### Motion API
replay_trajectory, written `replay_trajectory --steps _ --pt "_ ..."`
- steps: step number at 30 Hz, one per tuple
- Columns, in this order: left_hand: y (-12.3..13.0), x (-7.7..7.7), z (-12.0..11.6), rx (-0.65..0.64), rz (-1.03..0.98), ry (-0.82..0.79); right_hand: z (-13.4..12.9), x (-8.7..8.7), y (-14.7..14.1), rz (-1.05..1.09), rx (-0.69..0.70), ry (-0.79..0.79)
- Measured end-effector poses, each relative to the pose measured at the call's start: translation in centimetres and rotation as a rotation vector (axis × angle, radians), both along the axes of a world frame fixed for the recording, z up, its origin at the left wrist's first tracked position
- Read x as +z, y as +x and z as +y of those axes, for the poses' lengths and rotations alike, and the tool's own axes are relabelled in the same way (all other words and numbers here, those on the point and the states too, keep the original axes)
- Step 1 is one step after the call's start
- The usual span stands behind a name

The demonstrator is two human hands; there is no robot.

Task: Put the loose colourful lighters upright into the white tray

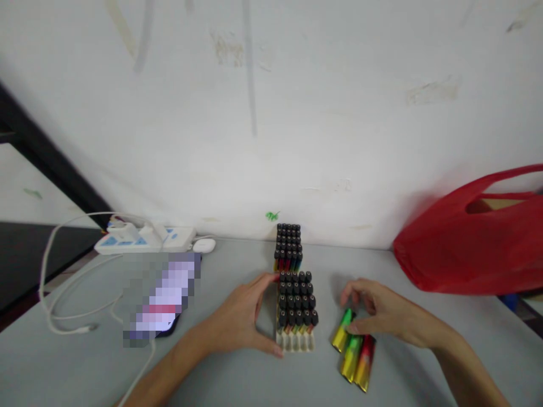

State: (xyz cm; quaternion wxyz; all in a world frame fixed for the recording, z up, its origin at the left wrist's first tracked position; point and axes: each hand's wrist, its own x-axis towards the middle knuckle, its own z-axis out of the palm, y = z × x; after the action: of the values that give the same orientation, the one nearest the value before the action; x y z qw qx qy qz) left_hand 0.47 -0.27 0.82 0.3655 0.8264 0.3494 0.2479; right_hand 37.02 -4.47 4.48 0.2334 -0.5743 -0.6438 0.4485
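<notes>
The relation that matters most is between the right hand (377, 312) and the 3 loose cylinders lying flat on the grey worktop (237, 384): a green-and-gold cylinder (340, 334) on the left, a 2nd green-and-gold cylinder (352, 360) in the middle, and a red-and-gold cylinder (365, 364) on the right. Their long axes run roughly away from the person, slanted so that the gold ends point near and a little left, while the green and red ends reach in under the hand. From the right grip, the middle and right cylinders lie just on the near side, and the left cylinder's green end sits between thumb and curled fingers; whether they are apart or clamped on it cannot be told. The right hand is by far the nearer of the 2. The left hand (235, 316) stands beside the pale tray (296, 342), thumb and forefinger wide apart along its left side; how firmly they press cannot be told. Upright black-capped cylinders (298, 301) fill 4 rows of the tray, with a row of pale slots exposed at the near end, to the left of the loose cylinders.
</notes>
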Motion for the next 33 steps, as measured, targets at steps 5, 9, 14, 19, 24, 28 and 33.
replay_trajectory --steps 5,9,14,19,24,28,33 --pt "0.0 0.0 0.0 0.023 0.07 -0.016 0.1 -0.9 -0.2 0.036 -0.003 -0.037" --pt "0.0 -0.2 0.0 0.023 0.066 -0.009 0.5 -1.5 -1.0 -0.041 -0.011 0.071" --pt "0.0 -0.2 0.0 0.021 0.047 -0.02 0.8 -1.8 -1.7 -0.11 0.001 0.147" --pt "0.1 -0.2 0.0 0.002 -0.013 -0.005 0.9 -2.0 -1.8 -0.129 0.071 0.145" --pt "0.1 -0.4 0.0 0.004 -0.017 -0.029 1.0 -2.0 -2.0 -0.07 0.047 0.084" --pt "0.0 -0.5 0.0 0.016 0.012 -0.039 0.9 -0.8 -2.6 -0.005 0.027 0.085" --pt "-0.1 -0.5 0.1 0.003 0.032 -0.024 0.9 0.3 -3.1 -0.008 -0.042 0.233"
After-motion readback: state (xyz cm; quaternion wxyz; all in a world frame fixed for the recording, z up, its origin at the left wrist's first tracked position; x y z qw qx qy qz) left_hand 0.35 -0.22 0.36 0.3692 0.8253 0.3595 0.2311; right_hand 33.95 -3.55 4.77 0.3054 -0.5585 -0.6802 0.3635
